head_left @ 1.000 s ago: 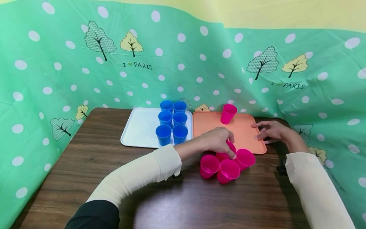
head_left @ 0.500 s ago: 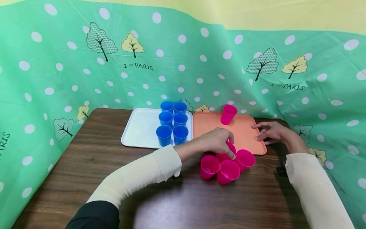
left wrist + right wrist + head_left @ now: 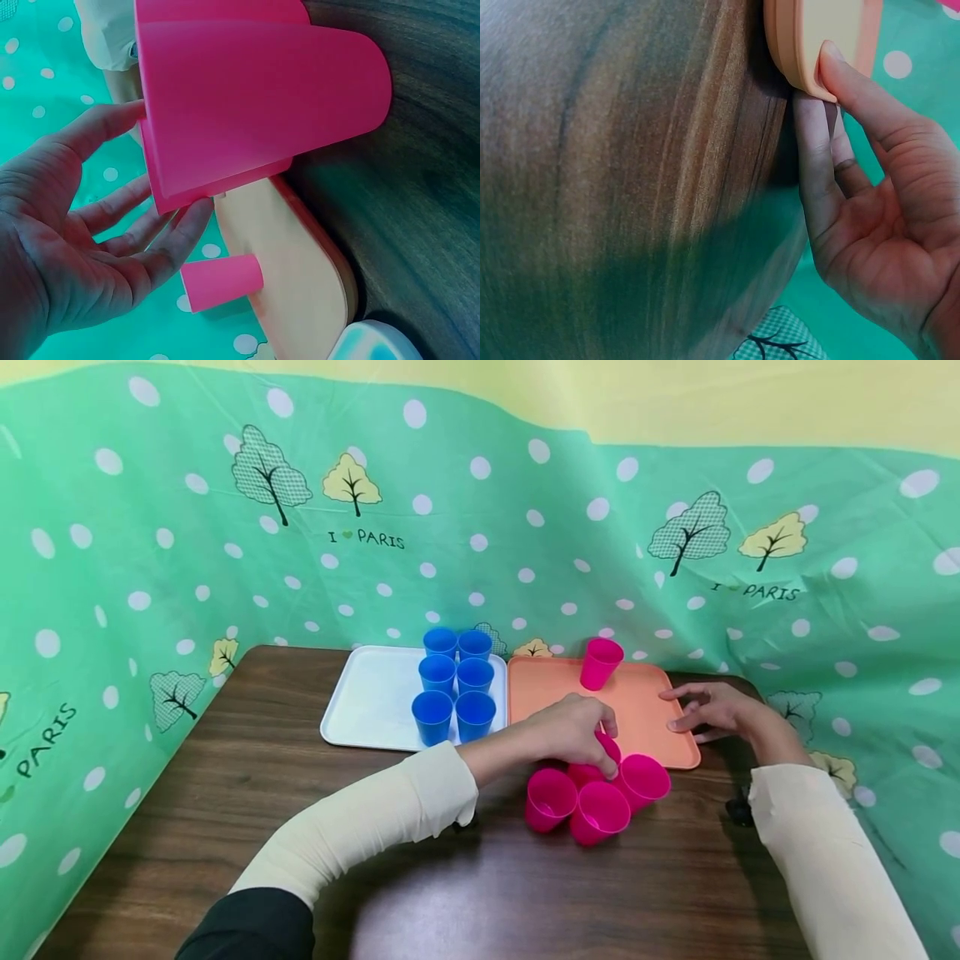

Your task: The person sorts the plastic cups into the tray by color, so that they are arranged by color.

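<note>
My left hand (image 3: 573, 731) reaches over a cluster of several pink cups on the table and grips the rim of the rear cup (image 3: 607, 746). In the left wrist view, the thumb and fingers of the left hand (image 3: 82, 225) sit on opposite sides of that rim; a nearer pink cup (image 3: 262, 97) hides most of it. Three others, a left cup (image 3: 551, 797), a front cup (image 3: 602, 812) and a right cup (image 3: 643, 782), stand against it. At the right edge of the orange tray (image 3: 540, 689), my right hand (image 3: 712, 708) pinches the rim, thumb above and fingers beneath.
One pink cup (image 3: 601, 663) stands upright at the back of the orange tray. To its left, a white tray (image 3: 371, 697) touches the orange one and carries several blue cups (image 3: 454, 675) in two columns. A polka-dot cloth (image 3: 480, 510) hangs behind the wooden table (image 3: 247, 810).
The head view has shifted slightly, so the scene sits a little lower in it. Both hands and all the cups keep their places.
</note>
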The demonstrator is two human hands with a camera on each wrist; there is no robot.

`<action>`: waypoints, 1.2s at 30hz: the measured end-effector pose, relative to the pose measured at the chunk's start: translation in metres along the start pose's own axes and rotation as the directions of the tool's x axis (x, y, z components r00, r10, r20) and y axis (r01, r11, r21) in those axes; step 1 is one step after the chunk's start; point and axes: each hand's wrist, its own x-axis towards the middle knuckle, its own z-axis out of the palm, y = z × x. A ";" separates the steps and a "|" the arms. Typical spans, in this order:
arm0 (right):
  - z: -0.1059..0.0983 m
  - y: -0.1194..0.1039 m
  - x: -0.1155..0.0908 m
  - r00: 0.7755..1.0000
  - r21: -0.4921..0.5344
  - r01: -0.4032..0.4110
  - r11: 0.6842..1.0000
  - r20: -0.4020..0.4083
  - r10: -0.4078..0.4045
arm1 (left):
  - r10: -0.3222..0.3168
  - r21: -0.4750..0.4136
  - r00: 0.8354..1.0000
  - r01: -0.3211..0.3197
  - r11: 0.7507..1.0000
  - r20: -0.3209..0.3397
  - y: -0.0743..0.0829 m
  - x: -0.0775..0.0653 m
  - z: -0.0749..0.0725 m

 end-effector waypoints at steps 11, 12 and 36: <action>0.000 0.002 -0.001 1.000 0.004 0.008 1.000 0.005 -0.008 | 0.003 -0.059 1.000 -0.004 0.998 -0.016 0.002 -0.001 -0.009; 0.000 0.002 -0.001 1.000 0.006 0.006 1.000 0.004 -0.006 | 0.003 -0.062 1.000 -0.004 0.998 -0.024 0.002 -0.001 -0.010; -0.001 0.000 -0.001 1.000 -0.007 0.001 1.000 0.000 -0.001 | -0.147 -0.121 0.971 0.125 0.985 -0.189 -0.016 0.015 -0.020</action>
